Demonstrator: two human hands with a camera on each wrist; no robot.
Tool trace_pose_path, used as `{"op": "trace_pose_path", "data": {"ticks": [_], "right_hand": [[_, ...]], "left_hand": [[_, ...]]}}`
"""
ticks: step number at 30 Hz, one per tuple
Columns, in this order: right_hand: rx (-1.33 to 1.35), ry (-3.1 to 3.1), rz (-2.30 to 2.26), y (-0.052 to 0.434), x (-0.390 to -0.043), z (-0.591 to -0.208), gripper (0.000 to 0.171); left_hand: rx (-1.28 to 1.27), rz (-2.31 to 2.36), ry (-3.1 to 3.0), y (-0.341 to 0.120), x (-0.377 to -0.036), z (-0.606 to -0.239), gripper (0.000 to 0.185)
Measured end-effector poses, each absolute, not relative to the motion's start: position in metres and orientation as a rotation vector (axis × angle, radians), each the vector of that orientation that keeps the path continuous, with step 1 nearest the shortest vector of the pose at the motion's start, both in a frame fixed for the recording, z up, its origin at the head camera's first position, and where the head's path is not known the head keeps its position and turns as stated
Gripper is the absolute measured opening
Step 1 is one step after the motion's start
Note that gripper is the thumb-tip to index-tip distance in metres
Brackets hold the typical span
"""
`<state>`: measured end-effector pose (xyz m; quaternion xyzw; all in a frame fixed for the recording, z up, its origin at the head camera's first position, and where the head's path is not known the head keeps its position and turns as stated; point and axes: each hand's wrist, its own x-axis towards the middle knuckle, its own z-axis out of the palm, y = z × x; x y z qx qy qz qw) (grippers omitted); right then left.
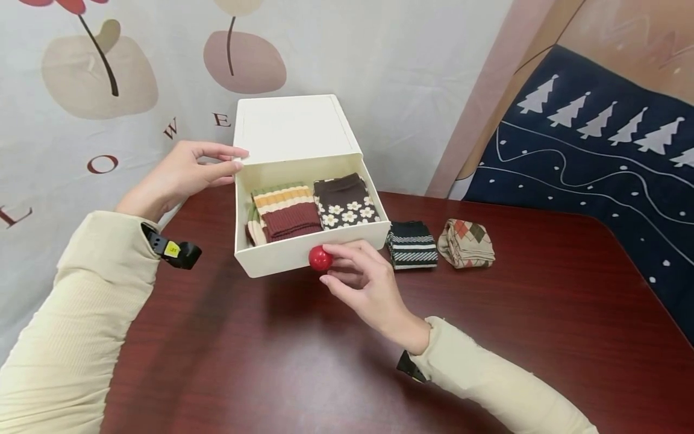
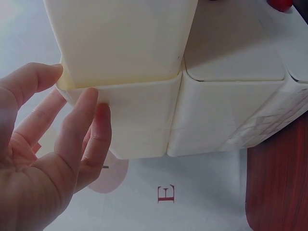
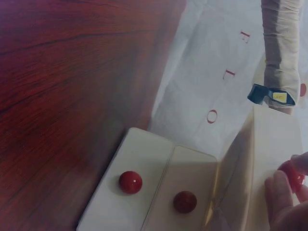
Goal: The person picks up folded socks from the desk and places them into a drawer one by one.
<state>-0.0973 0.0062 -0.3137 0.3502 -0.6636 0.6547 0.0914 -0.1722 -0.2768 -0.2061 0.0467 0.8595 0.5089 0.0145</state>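
A white drawer [image 1: 293,254] with a red round knob [image 1: 320,258] stands pulled out of a white drawer unit [image 1: 295,128]. Inside lie folded socks: a striped pair with maroon cuffs [image 1: 290,211], a dark daisy-patterned pair [image 1: 347,202], and a green and cream edge of more fabric at the left. My right hand [image 1: 365,283] pinches the knob between fingers and thumb. My left hand [image 1: 187,172] touches the unit's front left corner with its fingertips; in the left wrist view the fingers [image 2: 74,125] rest against that corner, fairly straight and spread.
To the right of the drawer, folded black-and-white striped socks [image 1: 412,246] and beige argyle socks [image 1: 466,244] lie on the reddish-brown table [image 1: 303,367]. Below the open drawer, shut drawers with red knobs [image 3: 130,182] show in the right wrist view. A printed curtain [image 1: 401,90] hangs behind.
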Motion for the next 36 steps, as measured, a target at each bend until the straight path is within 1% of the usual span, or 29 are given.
{"op": "trace_pose_path", "data": {"ticks": [6, 17, 26, 36], "right_hand": [[1.011, -1.960, 1.884, 0.003, -0.100, -0.314, 0.032], [0.989, -1.986, 1.849, 0.001, -0.112, -0.303, 0.031], [0.982, -2.035, 1.751, -0.009, -0.136, -0.299, 0.029], [0.960, -2.076, 1.747, -0.023, -0.165, -0.297, 0.030]], "left_hand": [[0.127, 1.577, 2.674, -0.276, -0.171, -0.204, 0.044], [0.129, 1.593, 2.656, -0.278, -0.172, -0.205, 0.045], [0.141, 1.597, 2.623, -0.278, -0.173, -0.205, 0.046], [0.161, 1.625, 2.579, -0.281, -0.174, -0.206, 0.049]]}}
